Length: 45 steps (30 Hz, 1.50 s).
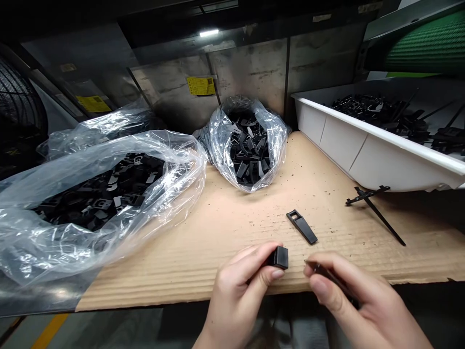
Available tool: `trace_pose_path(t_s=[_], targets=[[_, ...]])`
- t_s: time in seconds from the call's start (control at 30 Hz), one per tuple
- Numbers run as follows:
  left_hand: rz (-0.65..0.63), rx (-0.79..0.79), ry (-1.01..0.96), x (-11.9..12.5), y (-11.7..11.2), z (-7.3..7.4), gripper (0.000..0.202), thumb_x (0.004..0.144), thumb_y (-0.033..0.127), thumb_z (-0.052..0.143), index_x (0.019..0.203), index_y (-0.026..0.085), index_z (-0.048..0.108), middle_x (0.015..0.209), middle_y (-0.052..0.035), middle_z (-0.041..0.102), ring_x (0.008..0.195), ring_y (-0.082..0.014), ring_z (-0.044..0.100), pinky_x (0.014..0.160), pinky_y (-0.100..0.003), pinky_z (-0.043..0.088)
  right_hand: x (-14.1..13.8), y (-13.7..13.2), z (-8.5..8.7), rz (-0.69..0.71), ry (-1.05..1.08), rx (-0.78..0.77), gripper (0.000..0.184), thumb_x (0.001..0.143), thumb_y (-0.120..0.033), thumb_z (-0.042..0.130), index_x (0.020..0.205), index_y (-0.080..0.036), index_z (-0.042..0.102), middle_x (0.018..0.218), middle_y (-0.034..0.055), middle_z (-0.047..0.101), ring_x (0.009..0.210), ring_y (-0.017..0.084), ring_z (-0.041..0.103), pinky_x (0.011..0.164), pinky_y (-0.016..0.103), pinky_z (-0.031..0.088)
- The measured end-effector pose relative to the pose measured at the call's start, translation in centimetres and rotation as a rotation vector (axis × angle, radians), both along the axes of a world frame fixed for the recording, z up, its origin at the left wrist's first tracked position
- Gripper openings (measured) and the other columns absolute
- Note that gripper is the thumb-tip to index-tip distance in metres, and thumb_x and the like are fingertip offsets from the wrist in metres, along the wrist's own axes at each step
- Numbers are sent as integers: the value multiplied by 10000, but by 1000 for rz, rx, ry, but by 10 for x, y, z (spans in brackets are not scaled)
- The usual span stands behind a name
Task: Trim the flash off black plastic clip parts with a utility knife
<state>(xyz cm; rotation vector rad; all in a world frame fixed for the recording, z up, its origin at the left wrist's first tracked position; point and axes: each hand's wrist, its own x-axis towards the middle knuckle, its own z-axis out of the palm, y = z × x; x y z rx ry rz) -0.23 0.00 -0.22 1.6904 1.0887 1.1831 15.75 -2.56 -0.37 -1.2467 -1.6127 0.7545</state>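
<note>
Between the thumb and fingers of my left hand (pixel 241 283) is a black plastic part (pixel 281 257), its squared end facing right. My right hand (pixel 358 291) is closed round a slim dark tool (pixel 332 277) with a thin, pointed, blade-like tip. That tip is close to the plastic part but apart from it; the tool's back end is hidden in the palm. Just beyond both hands, a flat black plastic clip (pixel 302 227) with a square hole at one end lies on the cardboard (pixel 232 232). Farther right lies a thin black sprue (pixel 376 208) with a crossed end.
On the left, a large clear bag (pixel 181 194) holds many black parts. A smaller clear bag (pixel 278 140) of similar pieces stands at the back middle. A white bin (pixel 327 128) with black sprues fills the back right. Dark crumbs dot the cardboard, and a metal wall (pixel 250 72) rises behind.
</note>
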Motion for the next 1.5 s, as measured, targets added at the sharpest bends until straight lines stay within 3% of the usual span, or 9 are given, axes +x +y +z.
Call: trace_pose_path(t_s=[0.2,0.3,0.43,0.53,0.63,0.77,1.1,1.33,1.5], targets=[[-200,-148,-48,-10,2,4,178,748,363,685,897,280,739,823,-16,596,788,-170,561,718,-242,466,0,16,7,-28,-44,-135,203,847,-340,491,708,-203,548,628,-26,588,582,111,593,511,162,471],[-151,-340,-136,-13,2,3,267,747,418,670,952,252,709,646,15,549,550,-115,496,540,-215,427,10,12,6,-95,-90,-29,173,868,-312,469,758,-215,560,668,-22,631,607,117,632,527,156,491],[-188,-398,-353,-6,1,2,365,745,534,612,944,229,597,745,-8,610,670,-146,562,653,-242,461,20,1,-2,-97,-199,286,126,862,-187,490,917,-238,591,757,-15,687,623,109,663,572,131,510],[-81,-367,-413,3,-1,1,192,830,441,564,853,253,529,730,31,590,622,-101,539,619,-190,445,18,-3,-9,-75,-325,419,157,858,-136,493,969,-192,589,832,44,702,704,141,679,641,165,523],[58,-355,-322,7,-4,1,184,831,301,608,1008,284,560,806,25,626,670,-103,565,659,-179,453,13,-1,-13,-90,-424,478,217,851,-116,511,1056,-138,577,855,86,694,728,164,671,708,225,527],[70,-268,-188,6,-5,4,132,798,187,630,891,262,684,891,10,666,841,-149,602,775,-200,457,7,1,-12,-59,-441,514,229,835,-87,527,1056,-108,585,838,101,678,745,174,654,695,254,531],[11,-98,-122,2,-1,5,234,784,77,620,866,274,714,887,39,688,860,-133,615,770,-154,464,6,5,-14,-50,-476,509,287,817,-56,539,1095,-119,571,817,91,670,709,176,638,640,264,528],[-70,-67,-128,-2,-1,0,262,809,61,592,915,274,704,931,37,673,909,-122,608,815,-145,456,5,9,4,170,-156,142,204,852,-103,465,858,-233,622,686,-34,633,602,97,625,577,146,499],[-86,-39,-124,-2,2,-1,256,816,67,588,928,268,700,945,42,670,922,-108,605,835,-130,446,8,8,8,182,-171,113,200,856,-113,451,805,-234,601,646,-43,589,571,92,599,569,148,490]])
